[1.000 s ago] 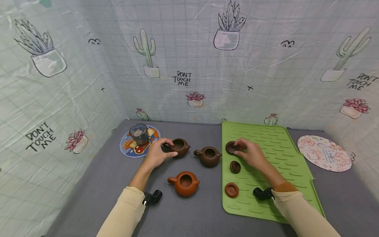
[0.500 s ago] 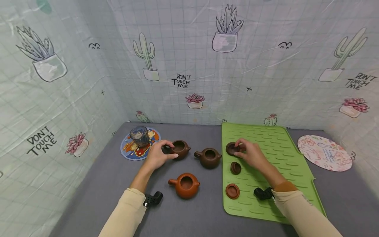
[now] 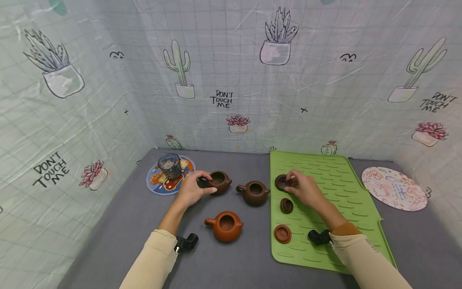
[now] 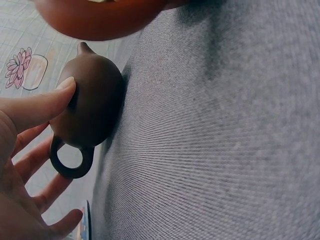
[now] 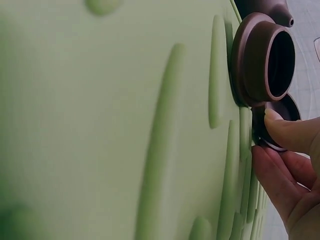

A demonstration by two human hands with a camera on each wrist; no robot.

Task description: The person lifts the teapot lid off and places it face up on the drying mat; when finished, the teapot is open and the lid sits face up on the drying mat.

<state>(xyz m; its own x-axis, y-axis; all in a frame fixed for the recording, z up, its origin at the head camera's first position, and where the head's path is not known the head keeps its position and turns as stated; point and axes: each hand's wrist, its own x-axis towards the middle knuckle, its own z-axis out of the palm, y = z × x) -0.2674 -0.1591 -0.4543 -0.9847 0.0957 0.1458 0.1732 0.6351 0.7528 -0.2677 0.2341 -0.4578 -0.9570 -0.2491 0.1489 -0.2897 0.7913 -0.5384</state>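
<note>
In the head view my left hand holds the farthest-left brown teapot by its body. The left wrist view shows the thumb on this teapot, fingers behind it near the loop handle. My right hand pinches the rim of a dark brown lid lying upside down on a green mat. A smaller dark lid and a reddish-brown lid lie nearer on the mat. Two more lidless teapots, one brown and one orange-brown, stand on the grey cloth.
A dark clear glass stands on a colourful round coaster at the back left. A pink floral oval mat lies right of the green mat. Printed curtains enclose the back and sides of the grey tabletop.
The head view has shifted slightly. Both hands stay in place at the teapot and the lid, and the other pots and lids have not moved.
</note>
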